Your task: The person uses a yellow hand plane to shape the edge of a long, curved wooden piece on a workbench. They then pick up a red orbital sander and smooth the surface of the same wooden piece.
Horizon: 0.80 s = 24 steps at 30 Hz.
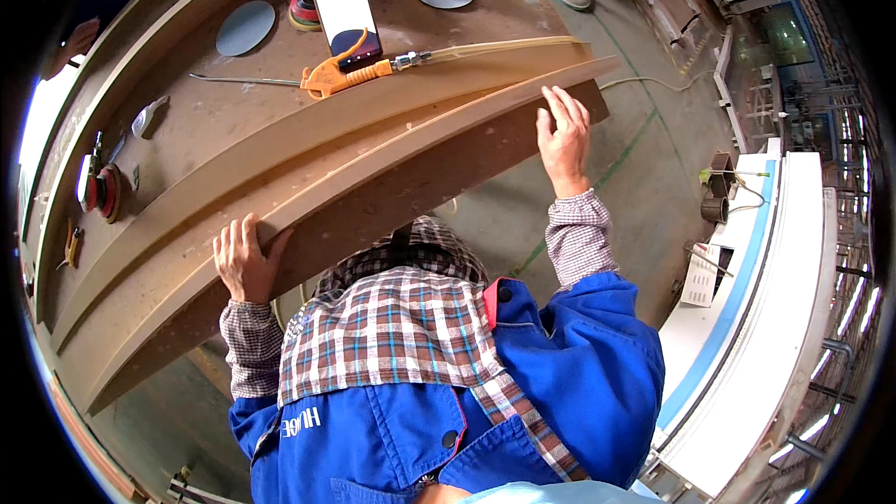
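A long, thin wooden board [401, 143] stands on edge along the near side of the worktable, running from lower left to upper right. My left hand [247, 257] grips it towards the left, fingers over its top edge and thumb on the near side. Close to its right end, my right hand [565, 145] has its fingers stretched out against the edge. Just beyond stands a second long, curved board [280, 145], roughly parallel to the first. Behind that lies an orange air blow gun [329, 77] with a thin metal nozzle and a hose.
On the brown worktable [201, 98] are a phone [341, 2], a red sander [303, 2], another sander [105, 191] and grey sanding discs [245, 28]. Another person's hand [79, 40] shows at far left. A long white bench [756, 317] stands at right.
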Tool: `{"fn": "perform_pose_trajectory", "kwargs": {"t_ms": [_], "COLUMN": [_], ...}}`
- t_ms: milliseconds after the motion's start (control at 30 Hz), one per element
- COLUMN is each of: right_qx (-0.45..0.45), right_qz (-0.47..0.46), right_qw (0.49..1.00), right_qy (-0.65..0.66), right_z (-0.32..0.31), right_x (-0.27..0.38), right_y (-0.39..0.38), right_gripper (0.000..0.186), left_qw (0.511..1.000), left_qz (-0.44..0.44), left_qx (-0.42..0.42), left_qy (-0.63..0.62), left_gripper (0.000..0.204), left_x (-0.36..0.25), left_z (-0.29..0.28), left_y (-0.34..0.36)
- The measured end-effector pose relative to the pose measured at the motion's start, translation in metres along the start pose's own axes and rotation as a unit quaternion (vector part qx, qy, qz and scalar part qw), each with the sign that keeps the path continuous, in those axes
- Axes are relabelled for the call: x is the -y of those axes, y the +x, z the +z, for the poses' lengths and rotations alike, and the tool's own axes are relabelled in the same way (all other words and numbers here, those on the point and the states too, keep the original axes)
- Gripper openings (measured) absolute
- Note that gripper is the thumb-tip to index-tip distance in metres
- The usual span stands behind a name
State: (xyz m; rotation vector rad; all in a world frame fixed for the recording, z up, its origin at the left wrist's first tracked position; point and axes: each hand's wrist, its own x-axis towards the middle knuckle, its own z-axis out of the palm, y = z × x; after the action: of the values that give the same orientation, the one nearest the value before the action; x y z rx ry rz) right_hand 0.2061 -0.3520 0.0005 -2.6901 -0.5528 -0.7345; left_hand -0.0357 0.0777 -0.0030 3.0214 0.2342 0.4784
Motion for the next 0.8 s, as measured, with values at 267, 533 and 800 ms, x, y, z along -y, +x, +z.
{"fn": "perform_pose_trajectory", "kwargs": {"t_ms": [267,533,800], "right_qx": [-0.076,-0.089,0.068], "right_qz": [-0.012,0.077,-0.067], "right_qw": [0.987,0.986,0.979], "right_qy": [0.141,0.117,0.179], "right_z": [0.012,0.058,0.105], "right_x": [0.086,0.086,0.155], "right_y": [-0.001,-0.015,-0.03], "right_gripper": [0.006,0.032,0.057], "left_qw": [0.996,0.996,0.987], "left_qz": [-0.054,0.059,0.137], "left_qx": [0.027,0.035,0.081], "left_qy": [0.065,-0.051,-0.034], "left_gripper": [0.069,0.053,0.059], "left_x": [-0.005,0.009,-0.068], "left_z": [0.016,0.047,0.075], "left_y": [0.003,0.055,0.113]}}
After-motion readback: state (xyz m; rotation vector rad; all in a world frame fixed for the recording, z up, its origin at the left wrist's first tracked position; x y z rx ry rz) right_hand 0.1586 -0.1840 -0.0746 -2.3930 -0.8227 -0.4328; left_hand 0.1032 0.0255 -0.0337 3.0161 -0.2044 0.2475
